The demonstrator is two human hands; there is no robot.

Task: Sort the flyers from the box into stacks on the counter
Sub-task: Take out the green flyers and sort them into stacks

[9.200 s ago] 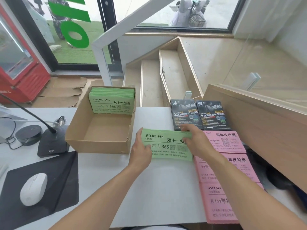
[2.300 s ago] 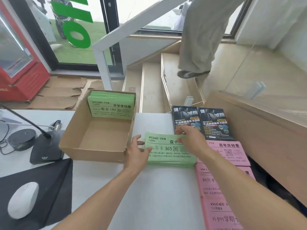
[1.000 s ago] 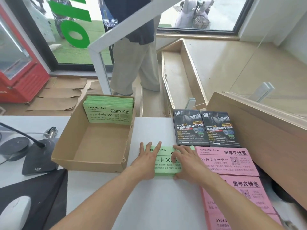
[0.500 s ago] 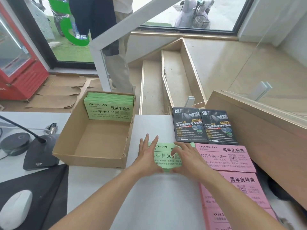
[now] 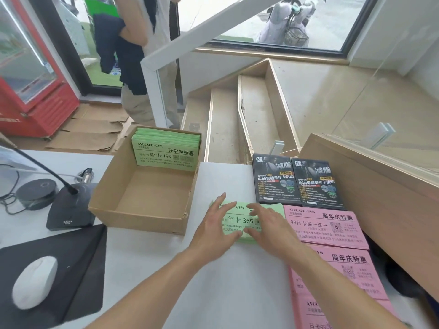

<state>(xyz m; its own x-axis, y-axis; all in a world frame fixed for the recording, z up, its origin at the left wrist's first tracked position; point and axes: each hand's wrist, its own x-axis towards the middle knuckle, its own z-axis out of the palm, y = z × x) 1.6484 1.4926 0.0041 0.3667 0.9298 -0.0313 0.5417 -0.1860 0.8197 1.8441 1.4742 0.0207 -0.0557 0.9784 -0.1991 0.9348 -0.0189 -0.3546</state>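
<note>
A green flyer stack (image 5: 240,220) lies flat on the white counter (image 5: 225,288), just right of the cardboard box (image 5: 133,217). My left hand (image 5: 216,229) rests on the stack's left part with fingers spread and straight. My right hand (image 5: 268,230) lies over its right part, fingers extended. More green flyers (image 5: 166,150) stand upright against the far wall of the box. Two black flyer stacks (image 5: 297,181) sit behind the green stack, and pink stacks (image 5: 325,227) lie in a column to its right.
A desk microphone (image 5: 69,207), a round black puck (image 5: 36,192), a black mouse pad (image 5: 54,269) and a white mouse (image 5: 34,281) fill the counter's left. A wooden ledge (image 5: 370,184) rises on the right. A person (image 5: 140,55) stands beyond the counter by the door.
Both hands stay flat on the green stack, which sits beside the pink stack after being pushed right. The person behind the counter has walked from the stairs left toward the door.
</note>
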